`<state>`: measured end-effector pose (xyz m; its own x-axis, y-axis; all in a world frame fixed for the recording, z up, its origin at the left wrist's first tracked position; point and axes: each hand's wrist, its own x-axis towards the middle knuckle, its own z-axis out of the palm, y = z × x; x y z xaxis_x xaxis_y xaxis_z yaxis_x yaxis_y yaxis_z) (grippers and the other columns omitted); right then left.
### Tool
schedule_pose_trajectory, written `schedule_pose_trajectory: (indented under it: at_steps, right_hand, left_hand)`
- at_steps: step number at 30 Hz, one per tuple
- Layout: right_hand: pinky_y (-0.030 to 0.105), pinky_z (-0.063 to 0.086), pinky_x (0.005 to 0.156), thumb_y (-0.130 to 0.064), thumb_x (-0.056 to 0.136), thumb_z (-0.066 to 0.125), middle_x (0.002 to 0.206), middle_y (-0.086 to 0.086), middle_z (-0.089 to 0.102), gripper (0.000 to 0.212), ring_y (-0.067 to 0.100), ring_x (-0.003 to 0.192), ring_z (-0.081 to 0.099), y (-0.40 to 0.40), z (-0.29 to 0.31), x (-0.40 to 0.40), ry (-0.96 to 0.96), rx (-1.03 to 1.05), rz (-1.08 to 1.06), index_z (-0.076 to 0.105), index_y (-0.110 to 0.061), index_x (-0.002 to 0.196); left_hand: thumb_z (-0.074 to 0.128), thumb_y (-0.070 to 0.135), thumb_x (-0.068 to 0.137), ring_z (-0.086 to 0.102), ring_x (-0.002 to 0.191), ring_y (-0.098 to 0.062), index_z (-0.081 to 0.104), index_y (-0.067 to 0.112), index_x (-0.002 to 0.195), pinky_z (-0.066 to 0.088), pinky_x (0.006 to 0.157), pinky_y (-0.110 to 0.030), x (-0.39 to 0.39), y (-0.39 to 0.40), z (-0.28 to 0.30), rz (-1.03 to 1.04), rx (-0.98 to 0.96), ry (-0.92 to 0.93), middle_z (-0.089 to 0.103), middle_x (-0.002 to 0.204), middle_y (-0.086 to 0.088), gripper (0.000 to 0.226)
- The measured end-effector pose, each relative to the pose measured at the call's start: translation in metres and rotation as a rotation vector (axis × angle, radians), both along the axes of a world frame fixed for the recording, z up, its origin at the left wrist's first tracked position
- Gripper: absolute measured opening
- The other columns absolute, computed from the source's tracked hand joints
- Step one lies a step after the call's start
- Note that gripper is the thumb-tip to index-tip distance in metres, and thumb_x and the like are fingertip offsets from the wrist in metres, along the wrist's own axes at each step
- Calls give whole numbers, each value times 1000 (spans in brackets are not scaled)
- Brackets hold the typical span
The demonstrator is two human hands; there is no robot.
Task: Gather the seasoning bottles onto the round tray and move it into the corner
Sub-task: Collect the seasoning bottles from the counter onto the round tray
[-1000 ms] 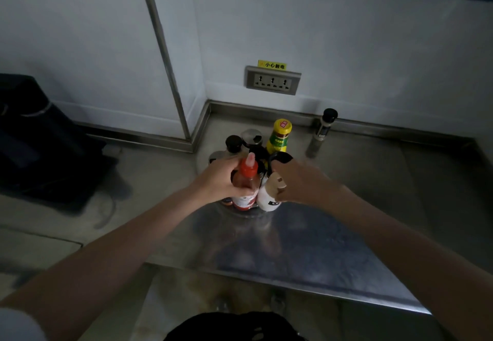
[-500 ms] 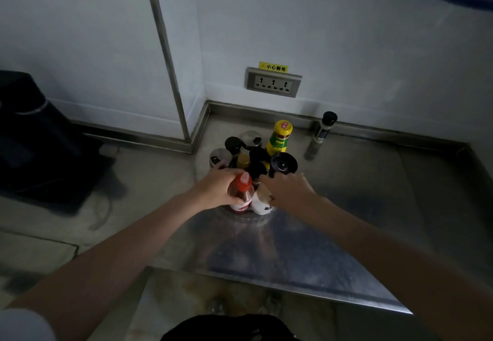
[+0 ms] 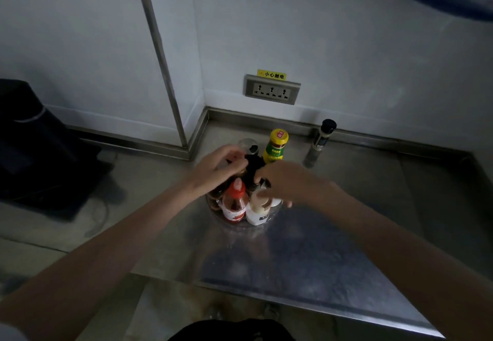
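Observation:
A round clear tray (image 3: 236, 225) sits on the steel counter, packed with bottles. At its front stand a red sauce bottle (image 3: 234, 204) and a white bottle (image 3: 256, 215), both free. A yellow-capped bottle (image 3: 276, 145) and a clear-lidded jar (image 3: 246, 143) stand at the back. My left hand (image 3: 217, 167) reaches over the back left, fingers curled on a dark bottle (image 3: 253, 163). My right hand (image 3: 284, 180) covers the right side, fingers bent around a black-lidded bottle (image 3: 260, 181) and thumb down by the rim. A pepper grinder (image 3: 323, 137) stands apart by the back wall.
The wall corner (image 3: 205, 116) lies just behind the tray, with a raised steel lip along both walls. A socket strip (image 3: 272, 89) is on the back wall. A black bin (image 3: 34, 143) stands left. The counter's front edge (image 3: 293, 298) runs below my arms.
Both hands have let go of the red and white front bottles and moved back over the dark bottles in the middle of the tray.

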<state>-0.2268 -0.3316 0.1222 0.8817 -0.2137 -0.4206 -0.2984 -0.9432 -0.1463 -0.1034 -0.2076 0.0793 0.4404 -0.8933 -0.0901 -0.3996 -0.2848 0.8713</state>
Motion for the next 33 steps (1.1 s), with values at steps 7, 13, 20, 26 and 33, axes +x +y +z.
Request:
schedule_pose_trajectory:
  at_steps: [7,13,20,26,33]
  right_hand:
    - [35,47,67,-12,84,53,82,12,57,9,33,88,63,-56,4,12,-230,-139,-311,53,-8,76]
    - [43,50,92,-34,75,75,121,11,58,68,30,109,58,-70,-14,18,-376,304,-527,42,-11,130]
    - [43,52,91,-18,82,69,118,15,62,47,33,100,63,-84,-22,26,-361,428,-404,49,-12,124]
    - [34,49,89,-6,80,68,136,12,50,64,18,92,60,-115,-18,31,-203,362,-231,38,-11,136]
    - [48,34,102,-4,88,49,141,16,34,50,40,127,31,-207,-37,22,-194,-240,-441,41,-19,136]
  left_hand:
    - [56,14,89,48,123,-18,58,13,118,32,102,-26,14,-31,-4,3,101,-400,55,128,-4,30]
    - [65,37,81,11,142,-34,35,32,139,19,114,-53,24,-52,-18,-80,443,-451,16,155,-4,66]
    - [66,40,78,18,137,-33,32,33,139,26,108,-51,18,-56,-21,-93,542,-540,22,152,-3,71]
    - [70,38,75,11,143,-29,28,30,141,18,113,-51,21,-68,-14,-95,548,-581,16,155,-5,79]
    - [63,14,83,11,143,-26,30,26,142,15,116,-46,22,-82,-16,-63,492,-535,19,155,-1,68]
